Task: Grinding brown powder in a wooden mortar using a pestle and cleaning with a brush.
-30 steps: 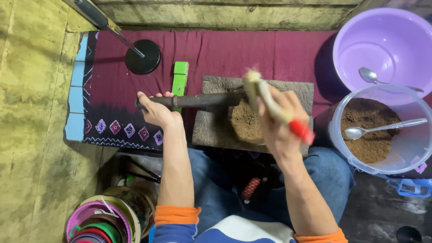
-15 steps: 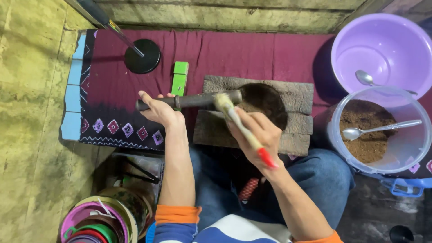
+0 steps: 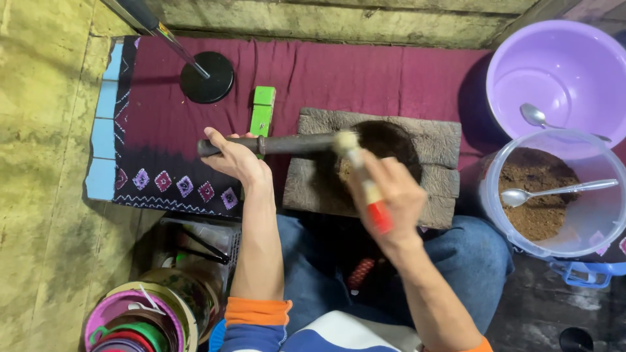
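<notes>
Two bare hands: left hand [image 3: 236, 160] and right hand [image 3: 391, 195]; one dark metal rod [image 3: 287, 144], one red-handled bristle brush [image 3: 362, 182], one grey stone slab with a round hollow [image 3: 437, 140]. Two plastic tubs, one lilac round basin [image 3: 567, 68] and one clear round bucket of brown powder [image 3: 590, 218], with two metal spoons, one per tub [image 3: 536, 116] [image 3: 554, 191]. One green wooden block [image 3: 263, 111], one black round stand base [image 3: 207, 77], one maroon patterned cloth [image 3: 365, 75], one stack of coloured round lids [image 3: 140, 319].
</notes>
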